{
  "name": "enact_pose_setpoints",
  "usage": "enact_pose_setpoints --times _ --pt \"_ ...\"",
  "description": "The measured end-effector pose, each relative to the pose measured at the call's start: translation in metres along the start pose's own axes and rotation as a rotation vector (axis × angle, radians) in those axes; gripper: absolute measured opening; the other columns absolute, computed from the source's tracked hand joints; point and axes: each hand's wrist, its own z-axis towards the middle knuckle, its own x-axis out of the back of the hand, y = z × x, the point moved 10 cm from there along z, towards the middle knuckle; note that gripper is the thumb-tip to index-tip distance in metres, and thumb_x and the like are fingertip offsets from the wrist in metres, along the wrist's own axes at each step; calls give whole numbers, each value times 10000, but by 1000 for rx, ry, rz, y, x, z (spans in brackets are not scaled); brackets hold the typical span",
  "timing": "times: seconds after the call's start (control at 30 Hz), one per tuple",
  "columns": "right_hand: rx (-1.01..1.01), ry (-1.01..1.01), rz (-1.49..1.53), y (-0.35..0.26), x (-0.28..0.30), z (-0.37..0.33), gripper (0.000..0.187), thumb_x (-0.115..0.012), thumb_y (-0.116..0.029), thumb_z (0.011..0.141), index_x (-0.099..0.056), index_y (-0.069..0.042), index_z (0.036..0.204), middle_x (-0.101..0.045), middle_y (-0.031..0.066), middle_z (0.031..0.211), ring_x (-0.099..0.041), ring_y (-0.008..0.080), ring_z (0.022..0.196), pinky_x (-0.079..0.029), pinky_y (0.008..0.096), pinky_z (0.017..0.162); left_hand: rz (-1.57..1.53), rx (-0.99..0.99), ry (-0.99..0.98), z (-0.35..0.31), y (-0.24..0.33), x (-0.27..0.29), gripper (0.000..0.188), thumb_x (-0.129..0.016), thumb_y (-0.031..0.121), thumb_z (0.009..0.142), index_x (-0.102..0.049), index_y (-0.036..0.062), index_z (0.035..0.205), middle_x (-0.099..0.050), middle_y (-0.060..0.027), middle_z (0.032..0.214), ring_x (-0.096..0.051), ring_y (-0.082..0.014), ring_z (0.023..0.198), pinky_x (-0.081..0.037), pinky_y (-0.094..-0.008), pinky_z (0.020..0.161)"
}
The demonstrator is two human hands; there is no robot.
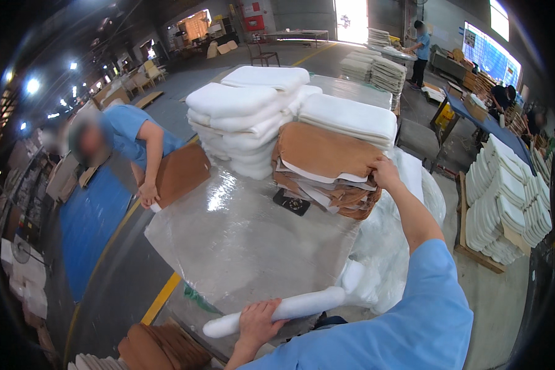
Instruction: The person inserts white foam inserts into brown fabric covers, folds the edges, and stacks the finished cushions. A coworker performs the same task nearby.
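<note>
My left hand (pixel 259 320) is closed over a long white roll of padding (pixel 311 304) at the table's near edge. With my right arm stretched forward, my right hand (pixel 385 173) pinches the right edge of the top brown fabric piece (pixel 327 151). That piece lies on a stack of brown fabric pieces (pixel 361 200) with pale undersides. Behind the stack are folded white padding sheets (pixel 349 116), and a taller pile of white padding (pixel 234 114) rises to its left. A flat black phone-like object (pixel 291 202) lies against the stack's front.
Clear plastic film covers the table (pixel 246 246). At left, a co-worker (pixel 139 132) in blue bends over another brown piece (pixel 182 174). More brown pieces (pixel 160 348) sit at the lower left. White stacks stand on a wooden pallet (pixel 484 259) at right; a chair (pixel 419 139) is nearer.
</note>
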Motion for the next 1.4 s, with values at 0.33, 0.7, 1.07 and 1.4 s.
enact_pose_setpoints --times 0.33,0.7,1.07,1.4 --pt "478 478 149 -112 113 -60 188 -691 -171 932 -767 -69 1071 -733 91 1246 -664 326 1158 -519 460 988 -29 -75 8 1 1 -1 602 -822 427 818 -664 150 1329 -742 -65 1135 -700 -274 1043 -493 -433 916" --pt "326 278 640 -185 164 -180 106 -692 -119 960 -689 -15 978 -696 132 834 -665 279 766 -521 365 706 13 -91 -15 4 0 0 615 -802 458 847 -649 137 1349 -744 -99 1145 -703 -326 1051 -521 -481 898" --pt "495 -317 851 -274 127 -168 176 -718 -174 976 -701 2 988 -665 67 782 -588 135 750 -495 333 699 17 -72 -73 -18 3 -11 601 -811 410 842 -656 151 1361 -719 -82 1144 -683 -328 1038 -522 -473 915" --pt "450 -705 1097 -303 83 -170 150 -691 -155 1013 -687 -5 1026 -632 -17 792 -539 56 747 -447 262 663 -394 10 -221 -41 -12 -17 542 -813 344 906 -663 102 1367 -716 -104 1247 -661 -303 1205 -510 -432 1061"
